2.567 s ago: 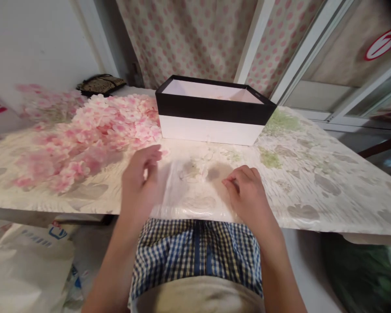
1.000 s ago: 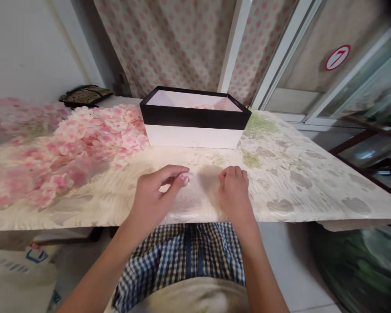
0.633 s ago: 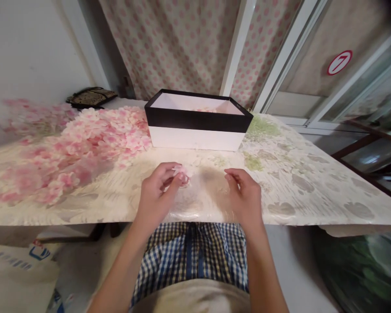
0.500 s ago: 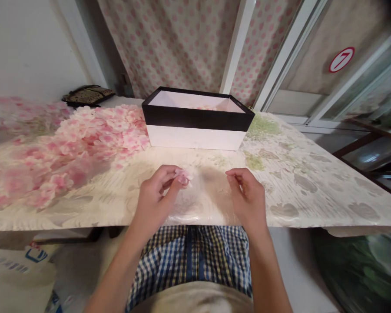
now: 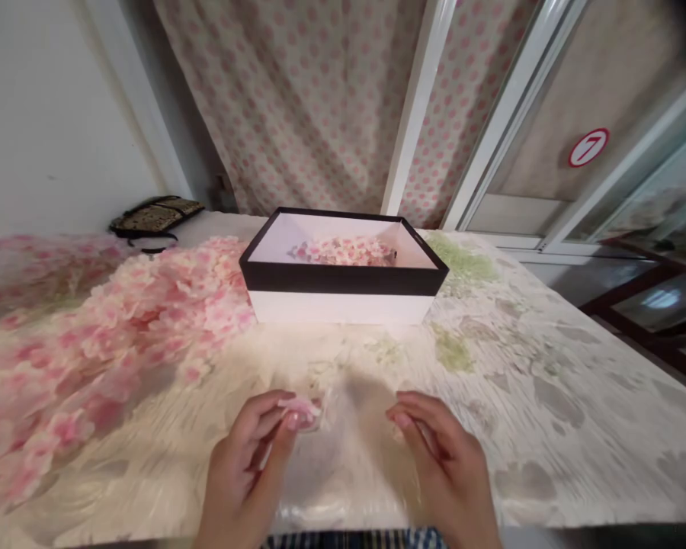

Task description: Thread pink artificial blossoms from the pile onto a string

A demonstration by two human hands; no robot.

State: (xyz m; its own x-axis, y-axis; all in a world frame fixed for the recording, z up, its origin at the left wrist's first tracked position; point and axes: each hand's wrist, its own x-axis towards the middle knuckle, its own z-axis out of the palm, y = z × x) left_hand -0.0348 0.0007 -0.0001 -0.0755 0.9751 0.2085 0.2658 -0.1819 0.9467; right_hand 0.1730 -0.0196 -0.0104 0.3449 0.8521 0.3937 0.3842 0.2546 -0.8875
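Between the thumb and fingers of my left hand [image 5: 251, 457] is a small pink flower [image 5: 302, 410], held just above the patterned tablecloth [image 5: 354, 457]. To its right, my right hand [image 5: 446, 461] is closed in a pinch, and whatever sits at its fingertips is too small to make out. Beyond both hands stands an open white box with a black rim [image 5: 343, 279]. Pink blossoms [image 5: 351, 250] lie inside it. A large heap of pink and white blossoms [image 5: 149, 313] spreads over the left side of the table.
A dark patterned pouch with a strap [image 5: 158, 216] lies at the back left. Behind the table hangs a dotted curtain [image 5: 302, 107], beside white-framed glass panels. Greenish patches mark the cloth right of the box.
The view has tilted upward relative to the table's items, so the box and hands sit lower in the picture and the blossoms inside the box show more. The flower stays in my left hand.
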